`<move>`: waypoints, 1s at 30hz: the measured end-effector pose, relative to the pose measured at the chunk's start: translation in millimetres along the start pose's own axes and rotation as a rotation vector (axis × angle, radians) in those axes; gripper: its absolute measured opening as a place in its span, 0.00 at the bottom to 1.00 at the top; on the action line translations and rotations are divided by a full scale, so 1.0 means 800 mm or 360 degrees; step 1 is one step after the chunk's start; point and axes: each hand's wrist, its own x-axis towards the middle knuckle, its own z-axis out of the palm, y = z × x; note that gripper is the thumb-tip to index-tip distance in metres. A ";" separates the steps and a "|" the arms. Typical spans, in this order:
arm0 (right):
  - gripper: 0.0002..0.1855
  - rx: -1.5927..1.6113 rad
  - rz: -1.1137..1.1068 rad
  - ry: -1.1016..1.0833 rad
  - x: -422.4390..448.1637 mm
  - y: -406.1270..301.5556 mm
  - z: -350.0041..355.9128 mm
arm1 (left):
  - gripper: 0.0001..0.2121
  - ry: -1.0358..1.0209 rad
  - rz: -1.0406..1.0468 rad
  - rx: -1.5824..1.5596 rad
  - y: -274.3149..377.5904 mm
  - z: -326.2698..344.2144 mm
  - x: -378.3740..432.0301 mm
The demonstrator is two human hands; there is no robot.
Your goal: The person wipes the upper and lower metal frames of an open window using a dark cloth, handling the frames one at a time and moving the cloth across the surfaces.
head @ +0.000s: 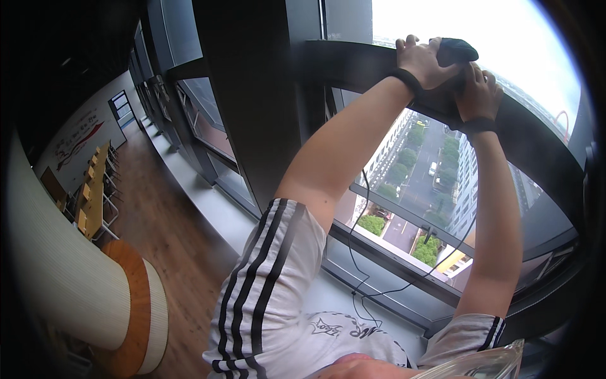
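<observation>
Both arms reach up to the dark upper frame of a window (350, 61). A bunched dark cloth (457, 51) lies against this frame, between my hands. My left hand (423, 61) holds its near side with thumb and forefinger, the other fingers bent over the frame's edge. Lower and to the right, my right hand (479, 92) grips the cloth's underside with curled fingers; its palm is hidden. Each wrist wears a black band. Thin black cords (364, 279) hang below the hands, in front of the glass.
Under the frame a tilted window pane (426, 166) shows a street far below. A dark pillar (246, 94) stands to the left, beside a long white sill (199, 199). Farther left are a round white column (61, 265) with an orange ring (130, 284), and a long yellow table (97, 189) with chairs.
</observation>
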 end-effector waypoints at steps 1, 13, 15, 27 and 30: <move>0.32 -0.0018 -0.0035 0.0027 0.000 0.002 0.000 | 0.40 0.0017 0.0029 -0.0161 -0.012 0.008 -0.004; 0.33 -0.0117 0.0103 0.0521 -0.055 0.157 0.000 | 0.26 0.0050 0.0463 0.0220 -0.073 0.044 -0.009; 0.39 -0.0072 0.0280 0.0543 -0.076 0.187 -0.028 | 0.24 0.0129 0.0479 0.0270 -0.071 0.045 -0.010; 0.32 0.0257 0.1029 0.0806 -0.290 0.214 0.164 | 0.21 0.0208 0.0566 0.0288 -0.065 0.047 -0.010; 0.30 0.0202 0.0897 0.0789 -0.276 0.159 0.220 | 0.22 0.0233 0.0605 0.0270 -0.070 0.049 -0.008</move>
